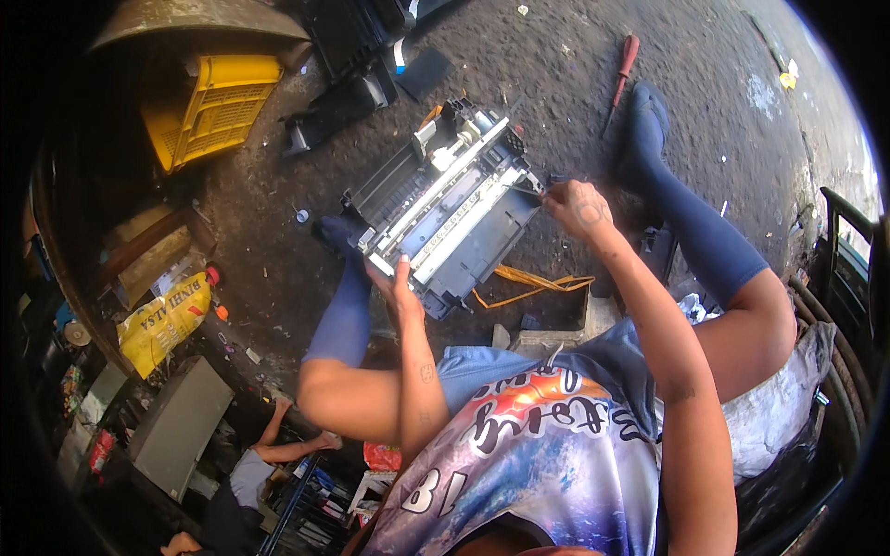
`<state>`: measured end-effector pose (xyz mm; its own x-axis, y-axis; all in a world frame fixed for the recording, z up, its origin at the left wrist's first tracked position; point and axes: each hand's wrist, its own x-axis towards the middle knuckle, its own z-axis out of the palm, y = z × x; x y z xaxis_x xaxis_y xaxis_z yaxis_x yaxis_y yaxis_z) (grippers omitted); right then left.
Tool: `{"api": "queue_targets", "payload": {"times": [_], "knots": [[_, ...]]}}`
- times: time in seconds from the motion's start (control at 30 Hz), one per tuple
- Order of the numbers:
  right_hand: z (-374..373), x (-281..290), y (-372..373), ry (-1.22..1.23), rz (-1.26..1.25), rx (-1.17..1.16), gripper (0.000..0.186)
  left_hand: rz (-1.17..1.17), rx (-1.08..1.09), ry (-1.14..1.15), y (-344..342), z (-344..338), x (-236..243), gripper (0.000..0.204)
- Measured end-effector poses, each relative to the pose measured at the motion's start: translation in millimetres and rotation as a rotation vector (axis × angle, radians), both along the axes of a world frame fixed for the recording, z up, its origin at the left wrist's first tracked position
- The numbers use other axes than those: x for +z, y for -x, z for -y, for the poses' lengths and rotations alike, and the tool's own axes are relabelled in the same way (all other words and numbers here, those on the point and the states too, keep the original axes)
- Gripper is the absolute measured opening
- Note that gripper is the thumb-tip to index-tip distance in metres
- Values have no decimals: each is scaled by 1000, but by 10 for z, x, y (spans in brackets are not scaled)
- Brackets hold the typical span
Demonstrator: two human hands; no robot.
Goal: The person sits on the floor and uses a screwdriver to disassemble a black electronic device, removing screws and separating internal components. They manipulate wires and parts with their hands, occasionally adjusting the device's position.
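A disassembled printer mechanism [450, 222], with a black plastic frame, pale metal rails and a row of small white parts, is held tilted between my legs. My left hand [400, 287] grips its lower-left end, thumb on top. At the right end, my right hand [579, 208] is closed, fingertips on a thin tool or part that I cannot make out clearly. Orange ribbon cables [528, 278] trail beneath the mechanism. Farther up on the dirty ground lies a red-handled screwdriver [627, 60], beside my right foot.
Black plastic panels [338, 116] and a yellow crate [209, 116] stand at upper left. A yellow sack [162, 324] and grey casing [181, 426] are at left. Another person's arm [278, 452] shows at lower left. Dark metal bars [839, 366] edge the right side.
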<state>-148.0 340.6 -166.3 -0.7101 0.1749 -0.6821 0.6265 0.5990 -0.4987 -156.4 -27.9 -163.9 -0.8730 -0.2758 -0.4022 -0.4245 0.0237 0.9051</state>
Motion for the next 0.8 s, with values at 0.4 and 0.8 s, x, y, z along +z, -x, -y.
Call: {"api": "queue_targets", "payload": {"times": [0.4, 0.8], "knots": [[-152, -31, 489, -9, 28, 81, 30, 314, 188, -357, 251, 217, 152, 82], [-94, -202, 735, 2, 54, 194, 30, 364, 254, -32, 351, -138, 170, 71]]}}
